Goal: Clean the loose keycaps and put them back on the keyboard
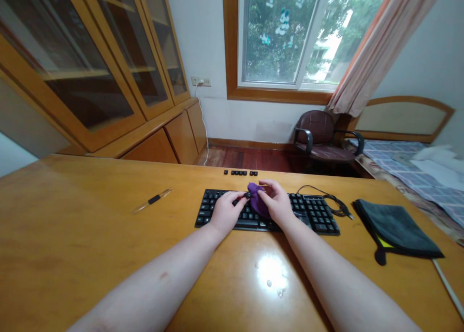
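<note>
A black computer keyboard (322, 215) lies on the wooden desk in front of me. Above its left half, my left hand (227, 210) pinches a small black keycap (248, 194) between thumb and fingertips. My right hand (278, 202) grips a bunched purple cloth (258, 204) close beside the keycap, and part of the cloth hangs down over the keys. Several loose black keycaps (239, 173) sit in a row behind the keyboard, near the desk's far edge. Both hands cover some of the keys.
Left of the keyboard lies a thin clear tool with a black grip (154, 199). The keyboard's coiled cable (339, 206) rests at its right, beside a folded dark grey cloth (398, 228). Beyond the desk (108, 235) stand a chair (322, 136) and a glass-door cabinet (145, 105).
</note>
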Motion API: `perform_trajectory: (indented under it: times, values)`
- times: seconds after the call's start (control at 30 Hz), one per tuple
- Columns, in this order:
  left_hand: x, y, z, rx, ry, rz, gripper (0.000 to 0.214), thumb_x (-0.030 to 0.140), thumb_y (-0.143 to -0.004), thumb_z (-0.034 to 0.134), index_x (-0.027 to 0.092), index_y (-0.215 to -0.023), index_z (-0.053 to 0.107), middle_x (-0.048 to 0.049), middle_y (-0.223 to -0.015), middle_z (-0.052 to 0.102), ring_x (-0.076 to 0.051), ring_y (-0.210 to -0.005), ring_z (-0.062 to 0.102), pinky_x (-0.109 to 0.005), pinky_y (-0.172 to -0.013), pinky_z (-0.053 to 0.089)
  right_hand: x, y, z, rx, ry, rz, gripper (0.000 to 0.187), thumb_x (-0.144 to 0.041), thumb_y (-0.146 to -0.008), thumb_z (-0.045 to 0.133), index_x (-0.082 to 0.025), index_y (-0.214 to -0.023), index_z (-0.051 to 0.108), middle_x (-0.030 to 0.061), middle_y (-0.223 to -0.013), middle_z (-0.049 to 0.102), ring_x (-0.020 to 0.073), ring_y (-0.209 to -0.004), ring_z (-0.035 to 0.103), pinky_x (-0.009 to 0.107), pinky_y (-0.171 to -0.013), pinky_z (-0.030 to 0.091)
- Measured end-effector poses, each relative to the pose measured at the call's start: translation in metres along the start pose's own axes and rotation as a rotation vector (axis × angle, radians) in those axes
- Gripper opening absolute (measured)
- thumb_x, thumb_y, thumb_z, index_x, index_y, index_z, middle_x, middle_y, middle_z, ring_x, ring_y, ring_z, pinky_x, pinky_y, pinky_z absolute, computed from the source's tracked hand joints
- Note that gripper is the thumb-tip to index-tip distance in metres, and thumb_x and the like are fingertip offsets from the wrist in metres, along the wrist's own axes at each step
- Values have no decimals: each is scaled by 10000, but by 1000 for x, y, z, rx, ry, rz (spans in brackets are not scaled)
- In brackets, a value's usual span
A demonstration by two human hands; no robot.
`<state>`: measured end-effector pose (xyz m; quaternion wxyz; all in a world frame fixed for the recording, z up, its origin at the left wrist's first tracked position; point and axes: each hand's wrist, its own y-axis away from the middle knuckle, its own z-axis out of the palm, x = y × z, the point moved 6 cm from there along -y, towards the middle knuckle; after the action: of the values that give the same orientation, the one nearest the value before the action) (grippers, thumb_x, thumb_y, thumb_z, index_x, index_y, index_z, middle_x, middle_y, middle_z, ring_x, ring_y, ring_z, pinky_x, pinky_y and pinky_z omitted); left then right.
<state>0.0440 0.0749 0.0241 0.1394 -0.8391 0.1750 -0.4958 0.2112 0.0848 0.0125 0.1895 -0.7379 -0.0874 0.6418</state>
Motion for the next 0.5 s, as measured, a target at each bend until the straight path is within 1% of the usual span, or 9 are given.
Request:
perform_trajectory:
  times: [0.1,0.23,0.37,0.43,0.5]
  values:
    - [0,1,0,-2,-1,14,178,279,-820,557,196,-904,690,-47,-916,703,-176,-879,638,-320,-835,492,6,0,5,-6,-107,114,227,-342,-726,628,-193,-896,624,53,-879,675,188,-828,629,361,-812,493]
    - [3,1,-1,2,-3,29,172,287,-811,567,193,-884,691,-48,-882,704,-179,-853,641,-322,-819,500,4,0,11,-66,-227,227,201,-348,-679,674,-194,-807,678,47,-870,708,199,-830,645,377,-849,481]
    - [2,1,-2,22,14,8,170,287,-807,563,178,-856,685,-53,-873,702,-179,-844,639,-320,-816,496,7,2,14,-99,-406,364,235,-340,-658,695,-193,-841,692,41,-840,717,182,-741,653,345,-758,511]
    - [0,0,-2,27,23,-11,169,283,-801,562,172,-837,684,-55,-861,703,-181,-829,639,-323,-805,496,9,2,15,-120,-450,381,267,-317,-628,725,-190,-861,690,42,-854,716,176,-727,652,327,-722,517]
    - [-3,-1,-2,34,38,-32,157,266,-788,567,170,-822,685,-50,-837,705,-179,-803,639,-320,-787,500,11,3,18,-181,-455,388,312,-286,-600,749,-188,-889,688,40,-848,715,168,-696,646,313,-682,518]
